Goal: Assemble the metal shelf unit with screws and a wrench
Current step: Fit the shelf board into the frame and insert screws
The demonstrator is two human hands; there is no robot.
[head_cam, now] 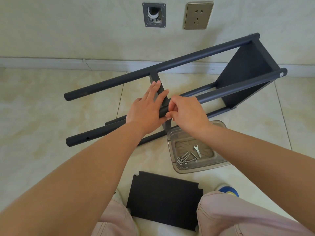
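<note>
The dark metal shelf unit [170,65] lies on its side on the tiled floor, with one shelf panel [245,72] fixed at its far right end and a middle panel [156,79] set edge-on between the poles. My left hand [146,106] rests with straight fingers on the middle panel and the near pole [95,132]. Just to its right, my right hand [185,111] has its fingertips pinched together at the pole where the panel meets it; whatever they pinch is hidden. A small wrench [197,150] and several screws and nuts [185,159] lie in a clear plastic tray [219,164].
A loose black shelf panel [163,200] lies flat on the floor between my knees. The wall with a baseboard, a socket [198,15] and an open wall box [154,14] stands right behind the unit. A blue and yellow object [228,190] shows by my right knee.
</note>
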